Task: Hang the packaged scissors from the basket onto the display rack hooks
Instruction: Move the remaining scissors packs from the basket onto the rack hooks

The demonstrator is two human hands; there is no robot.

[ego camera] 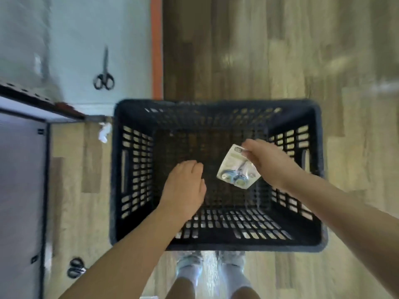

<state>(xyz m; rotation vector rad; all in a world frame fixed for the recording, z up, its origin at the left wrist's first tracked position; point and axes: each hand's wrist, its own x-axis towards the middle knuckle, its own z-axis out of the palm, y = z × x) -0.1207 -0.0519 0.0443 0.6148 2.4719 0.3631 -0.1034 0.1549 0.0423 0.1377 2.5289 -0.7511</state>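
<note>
The right hand [266, 164] pinches the scissors package [236, 167] by its top edge, the pack hanging below the grip over the black basket [133, 169]. The left hand [184, 186], fingers relaxed and holding nothing, hovers beside it.

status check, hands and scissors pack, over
Right hand pinches scissors pack by its top, over the basket. Left hand open inside the basket, holding nothing. Nothing blocking the lift.

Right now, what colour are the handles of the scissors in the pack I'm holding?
Light blue, seen through the clear front of the scissors pack in the right hand, head view.
</note>
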